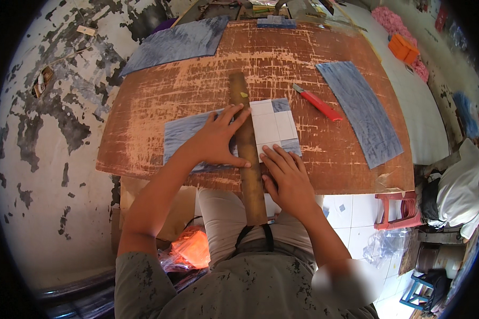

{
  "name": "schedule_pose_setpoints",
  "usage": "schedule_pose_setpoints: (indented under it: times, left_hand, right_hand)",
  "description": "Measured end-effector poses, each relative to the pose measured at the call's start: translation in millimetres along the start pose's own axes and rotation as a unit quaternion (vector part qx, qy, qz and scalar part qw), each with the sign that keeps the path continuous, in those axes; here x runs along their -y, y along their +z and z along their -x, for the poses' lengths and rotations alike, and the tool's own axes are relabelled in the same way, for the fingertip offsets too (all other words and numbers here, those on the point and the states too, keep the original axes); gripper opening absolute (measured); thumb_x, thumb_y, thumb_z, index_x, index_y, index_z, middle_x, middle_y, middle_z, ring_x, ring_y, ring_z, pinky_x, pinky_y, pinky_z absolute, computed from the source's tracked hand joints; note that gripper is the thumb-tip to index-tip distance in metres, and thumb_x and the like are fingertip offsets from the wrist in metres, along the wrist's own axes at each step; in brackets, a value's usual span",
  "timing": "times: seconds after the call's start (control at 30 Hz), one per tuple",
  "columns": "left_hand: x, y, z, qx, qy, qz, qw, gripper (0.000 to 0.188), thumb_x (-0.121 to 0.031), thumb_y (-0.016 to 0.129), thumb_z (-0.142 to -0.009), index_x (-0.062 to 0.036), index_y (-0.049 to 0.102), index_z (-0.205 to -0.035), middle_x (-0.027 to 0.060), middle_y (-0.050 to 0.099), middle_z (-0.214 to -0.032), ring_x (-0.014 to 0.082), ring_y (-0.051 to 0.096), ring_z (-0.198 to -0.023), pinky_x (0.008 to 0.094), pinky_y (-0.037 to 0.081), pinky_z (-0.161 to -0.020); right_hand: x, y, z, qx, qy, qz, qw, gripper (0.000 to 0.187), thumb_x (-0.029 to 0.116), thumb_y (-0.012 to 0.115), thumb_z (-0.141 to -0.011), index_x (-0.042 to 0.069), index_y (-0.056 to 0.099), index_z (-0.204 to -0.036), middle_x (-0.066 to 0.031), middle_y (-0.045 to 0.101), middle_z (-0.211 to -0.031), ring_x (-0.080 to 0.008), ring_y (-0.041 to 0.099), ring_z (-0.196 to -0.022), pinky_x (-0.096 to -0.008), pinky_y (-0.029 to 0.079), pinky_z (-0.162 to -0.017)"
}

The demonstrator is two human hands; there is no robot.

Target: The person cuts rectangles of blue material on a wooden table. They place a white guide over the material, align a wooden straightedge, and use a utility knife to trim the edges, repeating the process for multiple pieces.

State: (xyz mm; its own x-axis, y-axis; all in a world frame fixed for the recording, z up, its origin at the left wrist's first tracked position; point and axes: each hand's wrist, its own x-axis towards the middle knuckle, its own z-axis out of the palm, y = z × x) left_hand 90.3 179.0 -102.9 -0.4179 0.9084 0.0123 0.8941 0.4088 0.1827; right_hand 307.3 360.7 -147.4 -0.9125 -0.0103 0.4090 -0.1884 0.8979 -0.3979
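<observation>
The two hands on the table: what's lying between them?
In the head view, a long wooden ruler runs between the left hand and right hand.

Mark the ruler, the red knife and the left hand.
ruler (239, 90), head view, bare upper end.
red knife (319, 103), head view, mid handle.
left hand (216, 141), head view, back of hand.

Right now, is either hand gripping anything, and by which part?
Nothing is gripped. The left hand presses flat on the wooden ruler near its middle and on the blue sheet. The right hand lies flat against the ruler's right edge.
</observation>
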Motion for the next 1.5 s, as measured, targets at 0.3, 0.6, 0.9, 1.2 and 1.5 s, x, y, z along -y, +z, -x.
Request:
schedule_pose_setpoints:
  times: [0.3,0.6,0.9,1.2,1.5]
  left_hand:
    - [3.4,2.0,-0.7,0.038,-0.035,-0.018,0.998,0.151,-0.086,0.083,-0.064,0.0043,0.021,-0.169,0.0241,0.021,-0.175,0.042,0.023,-0.163,0.0607,0.017,-0.133]
    - [-9.3,-15.7,-8.1,0.095,-0.068,-0.063,0.991,0.157,-0.089,0.084,-0.058,0.0043,0.022,-0.168,0.0246,0.014,-0.178,0.0404,0.02,-0.164,0.0646,0.016,-0.132]
    - [-6.0,-16.5,-13.1,0.117,-0.078,-0.047,0.989,0.16,-0.091,0.081,-0.057,0.005,0.018,-0.168,0.0261,0.009,-0.179,0.0398,0.017,-0.166,0.0627,0.014,-0.133]
    - [-1.3,-11.6,-16.5,0.079,-0.051,-0.015,0.995,0.153,-0.084,0.084,-0.062,0.0091,0.022,-0.165,0.0287,0.011,-0.177,0.0417,0.016,-0.165,0.0661,0.018,-0.13]
    - [8.4,-14.6,-16.9,0.085,-0.052,0.073,0.992,0.15,-0.079,0.086,-0.061,0.0102,0.023,-0.165,0.0306,0.007,-0.177,0.0437,0.009,-0.166,0.076,0.017,-0.124]
  right_hand:
    - [-1.9,3.4,3.4,-0.024,-0.021,-0.01,0.999,0.049,0.02,0.066,-0.1,0.004,0.061,-0.146,-0.0115,0.056,-0.157,-0.0305,0.048,-0.15,-0.0514,0.035,-0.124]
    - [-5.1,8.2,5.9,-0.028,-0.028,-0.006,0.999,0.049,0.021,0.065,-0.101,0.003,0.061,-0.146,-0.013,0.055,-0.158,-0.0321,0.047,-0.151,-0.0517,0.034,-0.125]
    - [-6.6,5.8,0.0,-0.005,-0.02,-0.008,1.0,0.05,0.021,0.066,-0.1,0.003,0.06,-0.147,-0.0127,0.055,-0.159,-0.0325,0.047,-0.151,-0.0521,0.034,-0.125]
    - [-31.8,-40.8,-30.3,0.031,0.091,0.018,0.995,0.047,0.025,0.073,-0.098,0.012,0.066,-0.143,-0.0108,0.062,-0.145,-0.0359,0.052,-0.142,-0.0523,0.04,-0.119]
    - [-37.6,-52.1,-76.9,0.056,0.189,-0.002,0.98,0.036,0.019,0.079,-0.095,0.007,0.07,-0.127,-0.0121,0.059,-0.151,-0.0392,0.058,-0.128,-0.0516,0.045,-0.111]
